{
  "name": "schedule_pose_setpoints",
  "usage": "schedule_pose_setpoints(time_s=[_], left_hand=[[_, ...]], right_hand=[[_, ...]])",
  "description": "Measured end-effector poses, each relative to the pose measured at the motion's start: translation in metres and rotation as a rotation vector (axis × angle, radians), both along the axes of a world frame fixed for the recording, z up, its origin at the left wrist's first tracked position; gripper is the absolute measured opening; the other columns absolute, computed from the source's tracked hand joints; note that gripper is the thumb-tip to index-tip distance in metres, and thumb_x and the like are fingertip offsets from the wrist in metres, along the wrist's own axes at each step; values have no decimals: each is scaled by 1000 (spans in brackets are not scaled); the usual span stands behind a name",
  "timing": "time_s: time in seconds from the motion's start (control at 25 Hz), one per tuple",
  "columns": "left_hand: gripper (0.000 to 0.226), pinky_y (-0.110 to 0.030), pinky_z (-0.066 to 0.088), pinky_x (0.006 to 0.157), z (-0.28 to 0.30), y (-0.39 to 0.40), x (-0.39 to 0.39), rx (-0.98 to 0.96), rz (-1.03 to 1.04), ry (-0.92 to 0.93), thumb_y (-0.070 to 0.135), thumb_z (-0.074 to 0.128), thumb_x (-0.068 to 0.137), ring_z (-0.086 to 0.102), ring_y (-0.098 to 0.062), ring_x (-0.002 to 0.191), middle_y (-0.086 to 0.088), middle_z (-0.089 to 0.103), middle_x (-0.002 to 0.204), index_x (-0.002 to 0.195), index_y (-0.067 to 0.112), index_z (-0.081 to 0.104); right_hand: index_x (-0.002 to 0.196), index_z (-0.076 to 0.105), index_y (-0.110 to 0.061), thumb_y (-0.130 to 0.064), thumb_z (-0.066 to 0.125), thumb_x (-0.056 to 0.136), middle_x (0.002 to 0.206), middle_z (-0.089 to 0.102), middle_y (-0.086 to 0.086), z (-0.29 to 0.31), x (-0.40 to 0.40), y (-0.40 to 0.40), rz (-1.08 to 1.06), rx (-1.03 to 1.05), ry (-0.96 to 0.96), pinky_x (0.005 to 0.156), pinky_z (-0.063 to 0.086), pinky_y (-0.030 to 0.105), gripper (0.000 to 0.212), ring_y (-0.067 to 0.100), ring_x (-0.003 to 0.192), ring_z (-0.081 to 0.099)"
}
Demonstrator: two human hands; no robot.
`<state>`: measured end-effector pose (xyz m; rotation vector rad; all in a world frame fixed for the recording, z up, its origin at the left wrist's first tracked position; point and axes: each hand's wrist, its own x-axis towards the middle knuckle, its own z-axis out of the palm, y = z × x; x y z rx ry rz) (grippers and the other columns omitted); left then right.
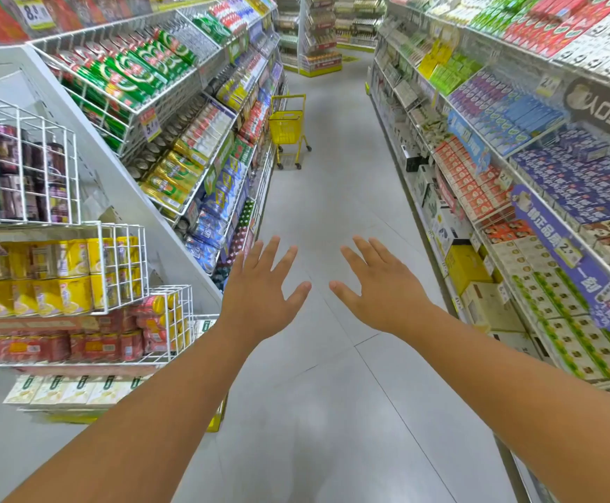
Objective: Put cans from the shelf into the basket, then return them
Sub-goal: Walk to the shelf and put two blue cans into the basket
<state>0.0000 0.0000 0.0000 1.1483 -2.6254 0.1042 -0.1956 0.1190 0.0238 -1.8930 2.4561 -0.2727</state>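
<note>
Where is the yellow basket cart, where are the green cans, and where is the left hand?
yellow basket cart (286,126): head view, on the front of its basket.
green cans (125,72): head view, on a can in the upper left shelf row.
left hand (259,292): head view, on the back of the hand.

We see our left hand (259,290) and right hand (383,288) bare, forearms unsleeved, without rings or watch.
</note>
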Motion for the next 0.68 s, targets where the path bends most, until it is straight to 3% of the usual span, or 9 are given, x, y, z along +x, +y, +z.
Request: schedule_pose_setpoints(time_s=[0.28,0.68], left_hand=[[77,-54,17,123,-7,-42,-15,-33,-5,-31,72,21,93,18,-29,154,-4,20,167,159,32,26],[76,-52,9,126,-11,-144,-129,-27,43,-48,72,20,95,11,-27,156,-2,15,169,160,33,22]], right_hand=[[158,7,-28,-71,16,95,167,-1,1,-7,-16,-40,-12,-15,29,124,15,45,78,22,154,-4],[158,5,-27,-72,13,95,167,-4,1,-15,-141,-148,-3,-2,59,124,12,45,78,22,154,-7]])
